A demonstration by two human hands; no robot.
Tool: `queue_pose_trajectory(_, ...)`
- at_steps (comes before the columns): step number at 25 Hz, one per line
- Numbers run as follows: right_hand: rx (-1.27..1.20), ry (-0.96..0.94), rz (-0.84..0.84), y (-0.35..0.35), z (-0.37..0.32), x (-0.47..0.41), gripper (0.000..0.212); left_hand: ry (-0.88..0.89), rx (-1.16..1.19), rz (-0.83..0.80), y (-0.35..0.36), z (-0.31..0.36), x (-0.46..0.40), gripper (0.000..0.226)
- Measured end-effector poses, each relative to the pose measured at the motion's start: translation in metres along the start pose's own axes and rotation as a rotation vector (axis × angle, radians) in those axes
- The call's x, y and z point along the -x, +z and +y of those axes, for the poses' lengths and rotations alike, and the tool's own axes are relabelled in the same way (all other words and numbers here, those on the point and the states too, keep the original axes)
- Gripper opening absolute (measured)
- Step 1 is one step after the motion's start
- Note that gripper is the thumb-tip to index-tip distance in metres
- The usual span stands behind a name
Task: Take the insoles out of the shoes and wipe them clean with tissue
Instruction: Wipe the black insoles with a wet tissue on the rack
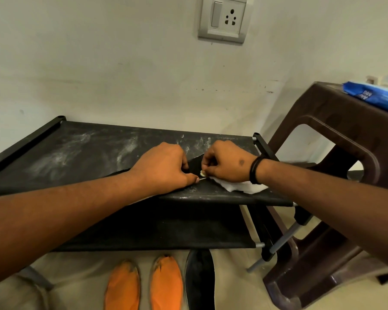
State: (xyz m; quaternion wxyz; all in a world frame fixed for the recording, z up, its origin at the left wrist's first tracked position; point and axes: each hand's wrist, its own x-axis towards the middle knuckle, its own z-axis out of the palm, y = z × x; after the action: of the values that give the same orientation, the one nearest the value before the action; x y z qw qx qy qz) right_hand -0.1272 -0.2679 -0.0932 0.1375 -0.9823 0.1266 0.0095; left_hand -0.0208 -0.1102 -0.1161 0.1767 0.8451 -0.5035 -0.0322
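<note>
Resting on the dusty top shelf of a black shoe rack [81, 151], a black insole [194, 164] is pinched by the left hand [164, 167] while the right hand [227, 162] presses a white tissue [240, 187] against it; two orange insoles [143, 287] and another black insole [199, 280] lie on the floor below.

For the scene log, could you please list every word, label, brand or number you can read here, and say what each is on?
Blue tissue pack on the brown plastic stool: white lettering, upside down and too blurred to read.
Wall socket and switch plate: no text visible.
Black shoe rack, insoles and tissue: no text visible.
</note>
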Motion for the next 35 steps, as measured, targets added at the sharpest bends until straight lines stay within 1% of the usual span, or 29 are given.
queue_pose_trajectory(1, -0.043, -0.016, -0.026, 0.002, -0.005, 0.002, 0.011, 0.003, -0.003, 0.003, 0.0, 0.0, 0.0, 0.035)
queue_pose_trajectory(2, -0.037, 0.002, -0.011, 0.002, -0.006, 0.001, 0.011, 0.003, -0.003, 0.004, 0.0, 0.001, 0.0, 0.035)
queue_pose_trajectory(5, 0.172, 0.126, 0.103, -0.003, 0.002, -0.008, 0.017, -0.005, 0.004, -0.021, -0.004, 0.005, 0.001, 0.037)
queue_pose_trajectory(8, 0.316, 0.153, 0.108, -0.001, 0.001, -0.01, 0.02, -0.007, -0.091, -0.168, -0.029, 0.0, 0.002, 0.047)
queue_pose_trajectory(10, 0.314, 0.143, 0.118, -0.002, 0.003, -0.011, 0.02, -0.018, -0.072, -0.27, -0.045, -0.004, 0.002, 0.051)
queue_pose_trajectory(11, 0.289, 0.119, 0.118, -0.002, 0.003, -0.011, 0.017, -0.016, -0.034, -0.278, -0.047, -0.007, 0.002, 0.049)
queue_pose_trajectory(13, 0.152, 0.036, 0.07, -0.002, -0.002, -0.009, 0.013, -0.001, 0.032, -0.221, -0.043, -0.013, 0.002, 0.046)
queue_pose_trajectory(15, 0.003, -0.046, -0.017, 0.0, -0.011, 0.0, 0.012, 0.015, 0.082, -0.177, -0.036, -0.017, 0.002, 0.046)
queue_pose_trajectory(16, -0.016, -0.059, -0.024, 0.001, -0.009, 0.002, 0.012, 0.018, 0.117, -0.175, -0.035, -0.019, 0.003, 0.046)
queue_pose_trajectory(18, 0.051, 0.022, 0.058, -0.003, 0.006, -0.005, 0.014, 0.01, 0.194, -0.175, -0.032, -0.021, 0.005, 0.045)
queue_pose_trajectory(20, 0.175, 0.128, 0.139, -0.005, 0.016, -0.01, 0.016, 0.011, 0.228, -0.15, -0.027, -0.026, 0.008, 0.047)
queue_pose_trajectory(21, 0.184, 0.118, 0.144, -0.003, 0.012, -0.01, 0.016, 0.021, 0.228, -0.138, -0.025, -0.028, 0.008, 0.048)
queue_pose_trajectory(23, 0.112, -0.014, 0.091, 0.004, -0.009, -0.004, 0.013, 0.045, 0.214, -0.124, -0.02, -0.031, 0.009, 0.049)
queue_pose_trajectory(24, 0.035, -0.074, 0.049, 0.008, -0.022, 0.002, 0.013, 0.054, 0.207, -0.117, -0.02, -0.032, 0.009, 0.048)
queue_pose_trajectory(25, -0.026, -0.102, 0.02, 0.01, -0.027, 0.006, 0.012, 0.065, 0.204, -0.107, -0.019, -0.032, 0.01, 0.047)
queue_pose_trajectory(26, -0.03, -0.091, 0.022, 0.009, -0.025, 0.005, 0.012, 0.072, 0.202, -0.1, -0.019, -0.032, 0.01, 0.046)
queue_pose_trajectory(27, 0.014, -0.035, 0.057, 0.006, -0.017, -0.001, 0.013, 0.075, 0.205, -0.097, -0.019, -0.032, 0.01, 0.047)
queue_pose_trajectory(29, 0.213, 0.122, 0.152, -0.001, 0.003, -0.013, 0.016, 0.075, 0.21, -0.092, -0.018, -0.032, 0.011, 0.049)
queue_pose_trajectory(30, 0.266, 0.173, 0.172, -0.001, 0.006, -0.015, 0.016, 0.076, 0.212, -0.091, -0.018, -0.033, 0.011, 0.05)
queue_pose_trajectory(31, 0.252, 0.157, 0.156, 0.001, 0.002, -0.015, 0.014, 0.077, 0.213, -0.088, -0.018, -0.033, 0.011, 0.049)
queue_pose_trajectory(33, 0.106, -0.005, 0.068, 0.008, -0.019, -0.007, 0.012, 0.079, 0.217, -0.079, -0.017, -0.033, 0.012, 0.046)
queue_pose_trajectory(34, 0.002, -0.069, 0.018, 0.01, -0.03, 0.0, 0.011, 0.091, 0.216, -0.068, -0.017, -0.032, 0.012, 0.043)
queue_pose_trajectory(35, -0.05, -0.105, -0.017, 0.01, -0.033, 0.002, 0.01, 0.105, 0.213, -0.057, -0.017, -0.032, 0.012, 0.041)
